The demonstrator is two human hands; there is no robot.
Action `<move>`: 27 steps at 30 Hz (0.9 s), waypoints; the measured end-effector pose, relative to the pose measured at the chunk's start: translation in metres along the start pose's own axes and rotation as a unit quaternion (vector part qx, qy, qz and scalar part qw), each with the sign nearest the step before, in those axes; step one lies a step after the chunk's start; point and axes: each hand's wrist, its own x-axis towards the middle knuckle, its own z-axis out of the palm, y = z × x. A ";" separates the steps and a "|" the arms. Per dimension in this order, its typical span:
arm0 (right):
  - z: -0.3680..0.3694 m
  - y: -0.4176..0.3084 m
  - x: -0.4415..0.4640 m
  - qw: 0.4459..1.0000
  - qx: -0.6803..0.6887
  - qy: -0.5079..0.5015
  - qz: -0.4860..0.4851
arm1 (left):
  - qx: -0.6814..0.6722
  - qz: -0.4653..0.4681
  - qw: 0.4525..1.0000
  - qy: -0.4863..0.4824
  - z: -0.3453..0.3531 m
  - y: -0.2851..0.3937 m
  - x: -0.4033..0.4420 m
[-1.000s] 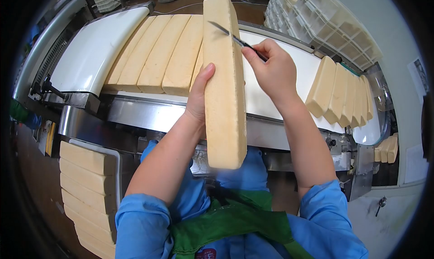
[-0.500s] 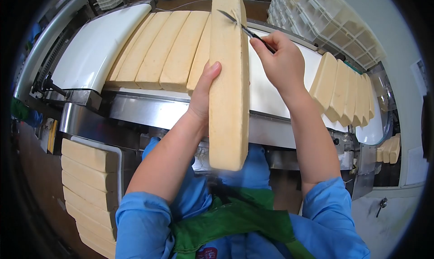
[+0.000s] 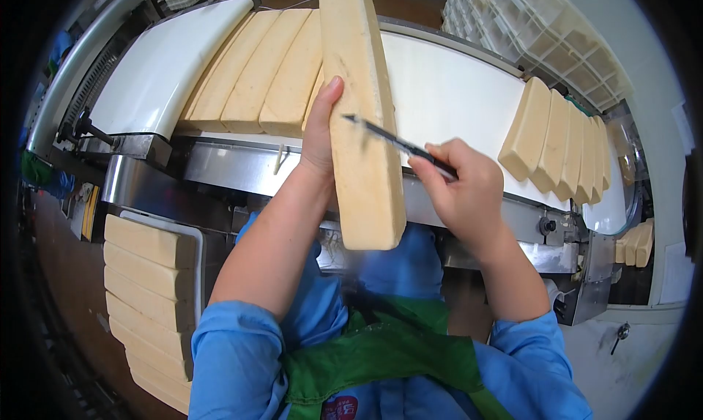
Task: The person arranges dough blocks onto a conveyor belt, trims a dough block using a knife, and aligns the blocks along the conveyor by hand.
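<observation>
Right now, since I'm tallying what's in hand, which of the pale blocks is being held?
The long block gripped by the left hand, crossed by the knife in the right hand. Only it is held; the other blocks sit in rows.

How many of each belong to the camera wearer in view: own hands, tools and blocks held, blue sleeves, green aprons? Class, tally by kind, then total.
Left hand and right hand: 2
Knife: 1
Held pale yellow block: 1
Left blue sleeve and right blue sleeve: 2
Green apron: 1
Total: 7
</observation>
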 end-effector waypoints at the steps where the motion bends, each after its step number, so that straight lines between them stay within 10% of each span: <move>1: -0.002 -0.001 -0.007 1.000 -0.005 -0.004 -0.017 | 0.002 0.001 1.000 0.012 0.003 0.002 -0.001; 27: -0.005 -0.002 -0.028 0.997 0.022 -0.026 -0.070 | 0.005 0.023 0.999 -0.044 -0.019 0.022 0.010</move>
